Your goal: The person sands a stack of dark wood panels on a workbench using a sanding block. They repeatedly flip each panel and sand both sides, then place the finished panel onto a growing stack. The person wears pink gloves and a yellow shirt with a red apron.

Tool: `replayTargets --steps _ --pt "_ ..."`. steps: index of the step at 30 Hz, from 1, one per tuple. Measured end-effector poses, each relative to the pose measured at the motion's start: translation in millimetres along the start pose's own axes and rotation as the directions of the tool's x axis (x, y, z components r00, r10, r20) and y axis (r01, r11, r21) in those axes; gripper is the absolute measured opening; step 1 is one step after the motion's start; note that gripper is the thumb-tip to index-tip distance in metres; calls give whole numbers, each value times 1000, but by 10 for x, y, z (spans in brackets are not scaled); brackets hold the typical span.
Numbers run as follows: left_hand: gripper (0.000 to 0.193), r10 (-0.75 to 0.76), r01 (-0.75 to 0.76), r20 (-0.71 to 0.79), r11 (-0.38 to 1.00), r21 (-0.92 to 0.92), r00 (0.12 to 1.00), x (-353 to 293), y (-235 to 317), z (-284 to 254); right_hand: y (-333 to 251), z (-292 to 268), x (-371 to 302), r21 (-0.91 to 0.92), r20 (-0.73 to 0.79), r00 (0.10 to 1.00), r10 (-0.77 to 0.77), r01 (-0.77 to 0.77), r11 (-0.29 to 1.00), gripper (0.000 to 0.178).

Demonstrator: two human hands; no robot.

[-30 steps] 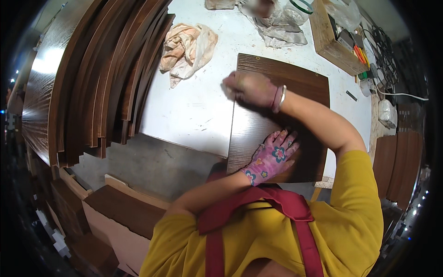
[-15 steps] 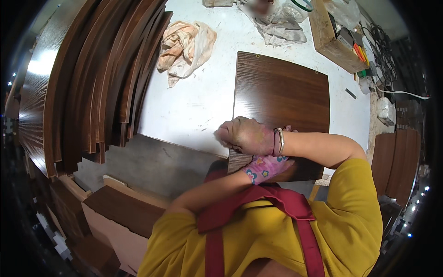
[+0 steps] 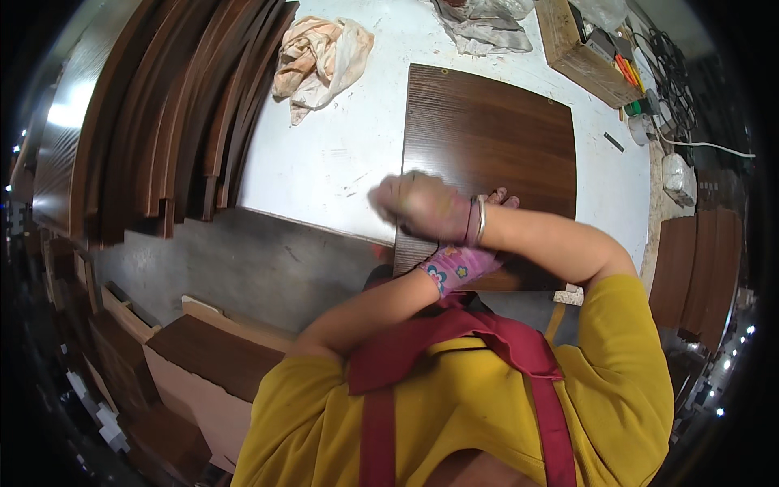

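Observation:
A dark brown wood-grain panel (image 3: 495, 130) lies flat on the white table, one end toward me. My forearms cross over its near part. Gloved and smeared by motion, my right hand (image 3: 422, 203) is closed at the panel's left edge; whatever it may hold is hidden. Beneath the right wrist, my left hand (image 3: 475, 258) wears a purple flowered glove and rests on the panel. Its fingertips stick out past the right wrist, laid on the wood; the rest of those fingers is covered.
Several curved brown panels (image 3: 154, 114) stand stacked at the left. A stained cloth (image 3: 320, 61) lies beside them on the white table (image 3: 316, 170). At the far right are a wooden box (image 3: 580, 61) of tools, grey plastic (image 3: 487, 28) and cables (image 3: 669, 81). More brown boards (image 3: 694, 272) stand at right.
The whole view has shifted, so table and panel appear higher. My right hand, blurred now, has moved slightly along the panel's left edge. More of the left fingertips shows.

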State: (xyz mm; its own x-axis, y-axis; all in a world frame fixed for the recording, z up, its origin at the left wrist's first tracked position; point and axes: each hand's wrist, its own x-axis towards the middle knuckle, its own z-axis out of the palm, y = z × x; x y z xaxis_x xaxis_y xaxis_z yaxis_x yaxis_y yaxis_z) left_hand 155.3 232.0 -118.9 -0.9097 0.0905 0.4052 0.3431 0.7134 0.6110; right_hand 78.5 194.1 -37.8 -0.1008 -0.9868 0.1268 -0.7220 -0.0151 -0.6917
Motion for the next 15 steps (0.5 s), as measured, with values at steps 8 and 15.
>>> replayTargets --steps 8,15 --pt "52 -342 184 43 391 -902 939 -88 -52 256 -645 50 -319 523 238 964 114 -226 822 22" --pt "67 -191 61 293 914 400 937 -945 667 -704 -342 -806 -1263 824 -300 763 573 -95 558 32"
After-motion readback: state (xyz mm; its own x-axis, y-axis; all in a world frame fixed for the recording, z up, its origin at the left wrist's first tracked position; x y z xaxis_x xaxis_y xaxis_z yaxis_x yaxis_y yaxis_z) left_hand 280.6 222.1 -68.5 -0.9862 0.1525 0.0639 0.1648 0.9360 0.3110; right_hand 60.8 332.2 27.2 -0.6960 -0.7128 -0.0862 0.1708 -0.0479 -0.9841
